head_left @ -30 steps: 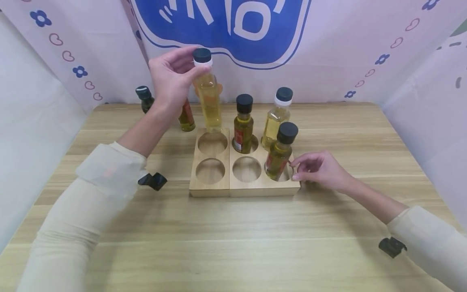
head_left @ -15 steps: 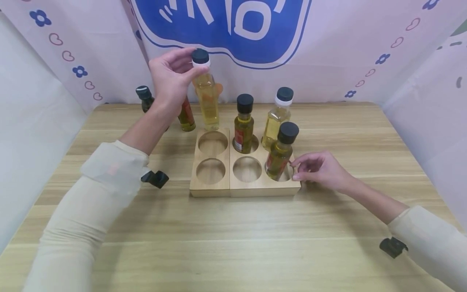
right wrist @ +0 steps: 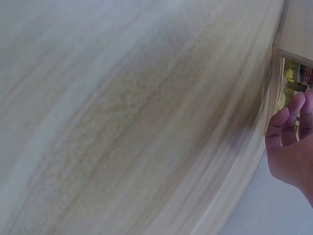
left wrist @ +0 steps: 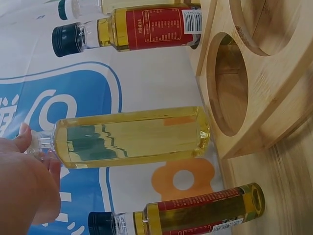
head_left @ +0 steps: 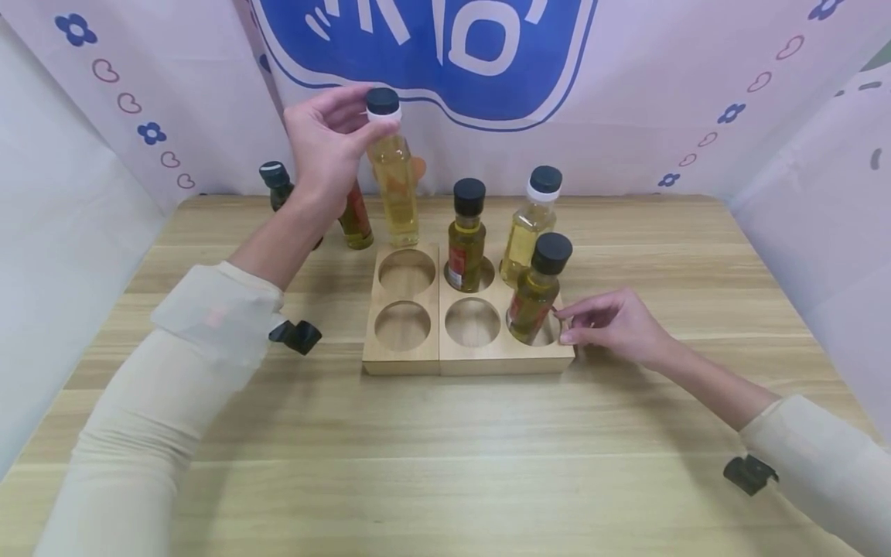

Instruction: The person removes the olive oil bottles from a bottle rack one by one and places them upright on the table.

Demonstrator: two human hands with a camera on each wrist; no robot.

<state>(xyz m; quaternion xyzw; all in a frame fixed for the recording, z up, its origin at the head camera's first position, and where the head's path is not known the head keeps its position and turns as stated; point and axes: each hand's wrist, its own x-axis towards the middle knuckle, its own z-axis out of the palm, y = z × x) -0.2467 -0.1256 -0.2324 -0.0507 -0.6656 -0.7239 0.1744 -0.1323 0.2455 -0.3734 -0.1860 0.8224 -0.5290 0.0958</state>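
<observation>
In the head view my left hand (head_left: pixel 323 147) grips a tall clear bottle of pale yellow oil (head_left: pixel 395 189) by its neck, under the dark green cap. The bottle stands nearly upright, its base close over the back edge of the wooden bottle rack (head_left: pixel 504 364), near the vacant rear-left hole. My right hand (head_left: pixel 616 325) holds the rack's right end, thumb and index finger at its top edge. In the right wrist view the other fingers curl at the rack's open end. Beside them, a black-capped oil bottle (head_left: pixel 532 302) leans slightly in the front-right hole.
Another black-capped bottle (head_left: pixel 466 247) sits in the rear-middle hole, and a pale oil bottle (head_left: pixel 525 236) in the rear-right. Behind my left arm stand a red-labelled bottle (head_left: pixel 356 220) and a dark-capped bottle (head_left: pixel 276 182), partly hidden. A printed cloth (head_left: pixel 626 100) hangs behind the table.
The held bottle has shifted slightly left and back, from over the rear-left hole to the rack's back edge. My right hand stays at the rack's right end.
</observation>
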